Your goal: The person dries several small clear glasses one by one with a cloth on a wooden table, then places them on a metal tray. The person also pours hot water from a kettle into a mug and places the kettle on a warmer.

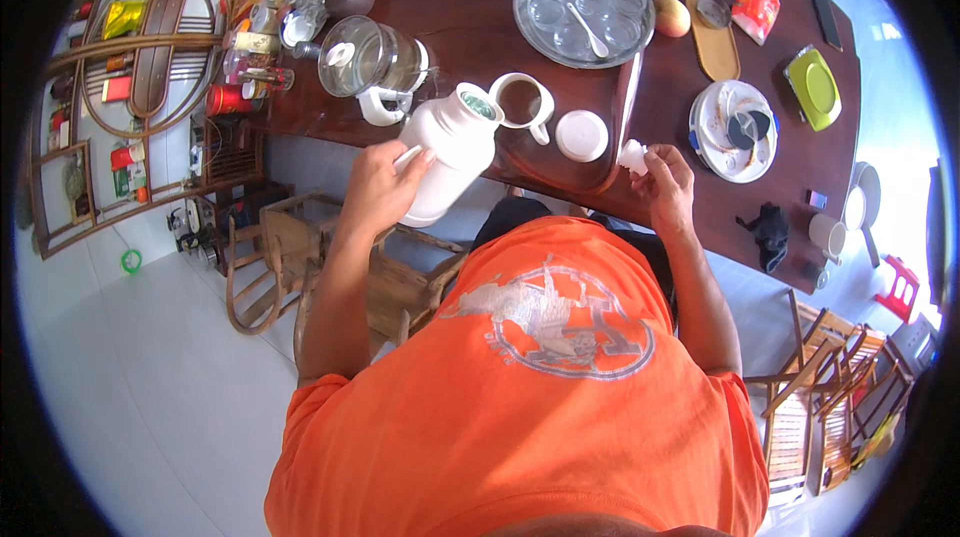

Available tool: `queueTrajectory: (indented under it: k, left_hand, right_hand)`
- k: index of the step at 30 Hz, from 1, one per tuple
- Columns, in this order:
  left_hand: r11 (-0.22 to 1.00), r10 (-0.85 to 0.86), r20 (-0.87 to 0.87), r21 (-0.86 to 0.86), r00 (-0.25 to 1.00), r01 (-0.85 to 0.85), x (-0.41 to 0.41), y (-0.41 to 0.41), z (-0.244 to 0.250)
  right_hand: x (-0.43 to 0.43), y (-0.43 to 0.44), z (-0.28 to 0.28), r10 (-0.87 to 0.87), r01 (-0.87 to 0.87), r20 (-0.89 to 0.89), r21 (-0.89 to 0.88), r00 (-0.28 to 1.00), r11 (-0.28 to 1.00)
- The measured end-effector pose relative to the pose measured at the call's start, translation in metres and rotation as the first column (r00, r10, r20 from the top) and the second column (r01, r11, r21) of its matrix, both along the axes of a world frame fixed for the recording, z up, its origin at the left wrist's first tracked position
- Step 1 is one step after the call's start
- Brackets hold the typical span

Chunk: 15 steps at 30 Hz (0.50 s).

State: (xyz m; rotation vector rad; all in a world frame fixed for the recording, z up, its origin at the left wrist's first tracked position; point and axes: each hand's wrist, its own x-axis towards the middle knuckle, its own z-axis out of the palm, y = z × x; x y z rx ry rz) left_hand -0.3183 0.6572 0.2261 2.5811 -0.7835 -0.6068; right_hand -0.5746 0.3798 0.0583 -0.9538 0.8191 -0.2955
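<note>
My left hand grips the handle of a white vacuum flask, tilted with its uncapped mouth beside a white mug. Dark brown liquid stands in the mug. Between the fingers of my right hand is a small white stopper, held over the table's near edge. A round white lid lies on the dark wooden table, between the mug and my right hand. To the left of the flask stands a glass kettle with a white handle.
Beyond the mug is a round tray of glasses with a white spoon on it. A peach-coloured fruit, a wooden tray, a round white appliance part and a green container are on the right. Wooden chairs stand below left.
</note>
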Motion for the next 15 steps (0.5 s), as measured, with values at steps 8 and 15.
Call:
queueTrajectory:
  k: [8,15]
  left_hand:
    - [0.926,0.306,-0.347,-0.106,0.886,-0.362,-0.002,0.111,-0.012]
    - [0.631,0.558,-0.466,-0.299,0.686,-0.716,0.049,0.203,-0.037]
  right_hand:
    - [0.026,0.007,0.004,0.088,-0.091,0.137,0.021,0.987,0.996]
    - [0.067,0.042,0.020,0.154,-0.153,0.076,-0.028,0.985,0.988]
